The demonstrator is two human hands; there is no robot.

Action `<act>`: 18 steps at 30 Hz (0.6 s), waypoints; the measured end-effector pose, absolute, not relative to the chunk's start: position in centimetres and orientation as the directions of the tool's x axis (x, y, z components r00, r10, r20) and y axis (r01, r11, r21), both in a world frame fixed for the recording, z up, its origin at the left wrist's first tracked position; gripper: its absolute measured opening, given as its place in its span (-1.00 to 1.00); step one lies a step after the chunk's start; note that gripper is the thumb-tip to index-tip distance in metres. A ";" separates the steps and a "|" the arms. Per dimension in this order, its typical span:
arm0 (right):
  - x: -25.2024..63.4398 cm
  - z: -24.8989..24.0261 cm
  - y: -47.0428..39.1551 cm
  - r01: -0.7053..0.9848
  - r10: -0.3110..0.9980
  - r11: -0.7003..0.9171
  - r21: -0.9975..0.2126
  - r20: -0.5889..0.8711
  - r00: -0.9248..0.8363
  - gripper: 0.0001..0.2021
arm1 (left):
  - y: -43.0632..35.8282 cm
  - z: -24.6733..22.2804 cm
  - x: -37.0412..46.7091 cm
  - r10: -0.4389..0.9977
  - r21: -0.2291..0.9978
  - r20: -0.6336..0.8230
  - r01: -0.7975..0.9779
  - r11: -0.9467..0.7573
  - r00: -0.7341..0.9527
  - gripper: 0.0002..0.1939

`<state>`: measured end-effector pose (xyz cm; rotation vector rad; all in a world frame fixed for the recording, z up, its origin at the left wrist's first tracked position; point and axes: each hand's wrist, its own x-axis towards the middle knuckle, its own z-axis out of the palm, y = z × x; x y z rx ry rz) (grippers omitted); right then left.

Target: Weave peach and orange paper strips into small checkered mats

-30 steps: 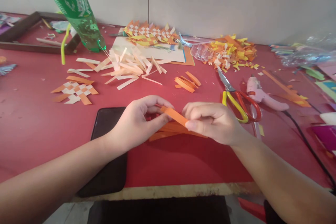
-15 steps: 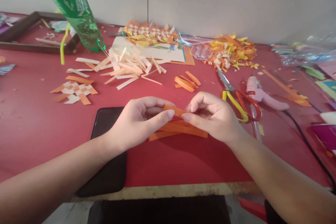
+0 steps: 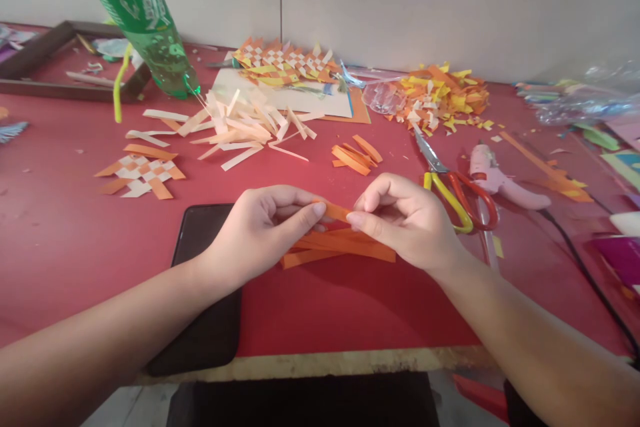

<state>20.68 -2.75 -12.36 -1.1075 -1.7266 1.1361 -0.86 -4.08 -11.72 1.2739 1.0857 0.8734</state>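
Note:
Between my two hands is a short orange paper strip [image 3: 336, 211]. My left hand [image 3: 273, 227] pinches its left end between thumb and fingers, and my right hand [image 3: 400, 220] pinches the right end. Just below them on the table lies a pile of longer orange paper strips [image 3: 350, 247], partly covered by my hands. A small heap of folded orange strips [image 3: 356, 155] sits beyond my fingers. Farther left lies a woven orange-and-white paper piece [image 3: 143, 173], with a loose pile of cream strips [image 3: 245, 120] behind it.
A black phone [image 3: 207, 320] lies under my left forearm. Scissors [image 3: 450, 193] and a pink glue gun [image 3: 505, 180] with a cord are at the right. A green bottle [image 3: 150, 20], a dark frame [image 3: 30, 83], more woven paper [image 3: 285, 63] and paper scraps [image 3: 440, 97] line the back.
My left thumb has drawn slightly left along the orange strip, so more of the strip shows between my hands. My right hand has barely moved.

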 end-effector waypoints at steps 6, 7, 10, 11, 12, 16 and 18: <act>20.6 -12.4 -2.8 0.228 0.940 0.221 -0.948 0.146 -0.307 -0.78 | -4.1 -11.8 -0.9 0.955 0.989 -0.134 0.103 0.110 0.265 -0.80; 20.6 -12.4 -2.7 0.222 0.939 0.223 -0.949 0.148 -0.310 -0.78 | -4.1 -11.8 -0.9 0.956 0.988 -0.132 0.114 0.105 0.262 -0.79; 20.7 -12.5 -2.7 0.208 0.933 0.229 -0.951 0.153 -0.326 -0.81 | -4.0 -11.7 -0.9 0.958 0.987 -0.127 0.133 0.096 0.256 -0.77; 20.8 -12.6 -2.6 0.203 0.932 0.228 -0.952 0.152 -0.330 -0.82 | -4.0 -11.7 -0.9 0.958 0.987 -0.125 0.133 0.093 0.256 -0.77; 20.9 -12.6 -2.6 0.197 0.931 0.227 -0.954 0.153 -0.332 -0.82 | -4.0 -11.7 -0.8 0.959 0.987 -0.125 0.132 0.093 0.254 -0.76; 21.1 -12.6 -2.5 0.148 0.934 0.229 -0.962 0.174 -0.314 -0.85 | -4.0 -11.7 -0.8 0.965 0.988 -0.125 0.115 0.101 0.230 -0.75; 21.2 -12.5 -2.4 0.120 0.937 0.229 -0.966 0.186 -0.296 -0.85 | -4.0 -11.8 -0.9 0.968 0.989 -0.135 0.082 0.120 0.213 -0.75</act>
